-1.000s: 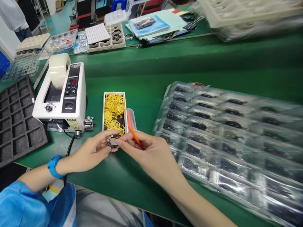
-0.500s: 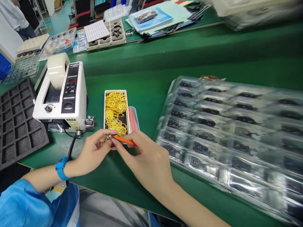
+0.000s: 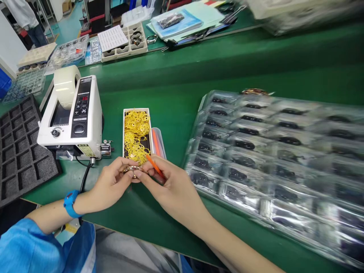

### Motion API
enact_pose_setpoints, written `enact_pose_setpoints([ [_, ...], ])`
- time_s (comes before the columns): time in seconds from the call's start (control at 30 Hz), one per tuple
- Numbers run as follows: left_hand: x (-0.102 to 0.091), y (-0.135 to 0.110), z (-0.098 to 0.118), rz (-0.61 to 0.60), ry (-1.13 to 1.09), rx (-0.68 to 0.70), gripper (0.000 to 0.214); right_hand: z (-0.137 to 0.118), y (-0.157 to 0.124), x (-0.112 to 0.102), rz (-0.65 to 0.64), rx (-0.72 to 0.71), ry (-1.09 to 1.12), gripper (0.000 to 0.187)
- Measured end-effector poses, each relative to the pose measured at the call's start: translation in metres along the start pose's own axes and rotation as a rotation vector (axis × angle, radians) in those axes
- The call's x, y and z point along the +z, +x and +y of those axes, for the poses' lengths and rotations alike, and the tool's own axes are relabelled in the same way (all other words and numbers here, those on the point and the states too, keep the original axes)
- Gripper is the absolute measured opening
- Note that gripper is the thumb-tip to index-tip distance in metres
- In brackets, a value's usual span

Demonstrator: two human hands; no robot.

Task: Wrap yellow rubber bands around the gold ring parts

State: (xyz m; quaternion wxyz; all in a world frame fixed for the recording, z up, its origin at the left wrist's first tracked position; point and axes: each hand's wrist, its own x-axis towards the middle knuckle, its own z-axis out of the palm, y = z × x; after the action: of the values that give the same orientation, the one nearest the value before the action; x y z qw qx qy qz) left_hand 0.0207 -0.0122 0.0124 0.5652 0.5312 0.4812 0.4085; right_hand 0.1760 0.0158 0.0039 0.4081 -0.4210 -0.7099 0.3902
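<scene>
L hand (image 3: 104, 185) & R hand (image 3: 176, 189) together, pinching small coppery part (image 3: 133, 168), R also w/ orange stick (image 3: 155, 166) (type unclear)

Green bench (image 3: 170, 81), pretty loaded tbh. Carries a white tape dispenser (image 3: 66, 133) over on the left, with a dark foam compartment tray (image 3: 30, 157) just left of that. Near the middle, a narrow white box (image 3: 150, 127), plus a small clear container (image 3: 162, 146) right beside. Mostly hidden under a big clear pocketed tray (image 3: 202, 105) on the right, with some coppery thing (image 3: 255, 91) peeking out behind. Along the far side, a beige compartment tray (image 3: 125, 55) and pale green folders (image 3: 210, 17), can't tell if on the same bench.
</scene>
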Motion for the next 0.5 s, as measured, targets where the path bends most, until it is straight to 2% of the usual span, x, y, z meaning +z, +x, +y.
enact_pose_setpoints([
  [0.07, -0.005, 0.001, 0.004, 0.008, 0.219, 0.137, 0.012, 0.001, -0.001, 0.001, 0.066, -0.171, -0.120, 0.020],
  [0.17, -0.010, 0.002, 0.011, 0.087, 0.510, 0.405, 0.012, -0.001, -0.006, 0.000, 0.197, -0.472, -0.367, 0.011],
  [0.23, -0.012, 0.002, 0.013, 0.147, 0.576, 0.456, 0.010, -0.005, -0.010, -0.001, 0.270, -0.663, -0.502, 0.008],
  [0.3, -0.011, 0.003, 0.013, 0.165, 0.488, 0.322, 0.007, -0.009, -0.015, -0.002, 0.268, -0.825, -0.577, 0.013],
  [0.37, -0.010, 0.005, 0.012, 0.128, 0.252, 0.110, 0.007, -0.012, -0.017, -0.003, 0.258, -0.897, -0.633, 0.020],
  [0.43, -0.008, 0.006, 0.010, 0.075, -0.011, -0.066, 0.017, -0.011, -0.016, -0.002, 0.319, -0.844, -0.703, 0.021],
  [0.5, -0.005, 0.006, 0.010, 0.047, -0.186, -0.167, 0.028, -0.009, -0.013, 0.000, 0.399, -0.750, -0.751, 0.015],
])
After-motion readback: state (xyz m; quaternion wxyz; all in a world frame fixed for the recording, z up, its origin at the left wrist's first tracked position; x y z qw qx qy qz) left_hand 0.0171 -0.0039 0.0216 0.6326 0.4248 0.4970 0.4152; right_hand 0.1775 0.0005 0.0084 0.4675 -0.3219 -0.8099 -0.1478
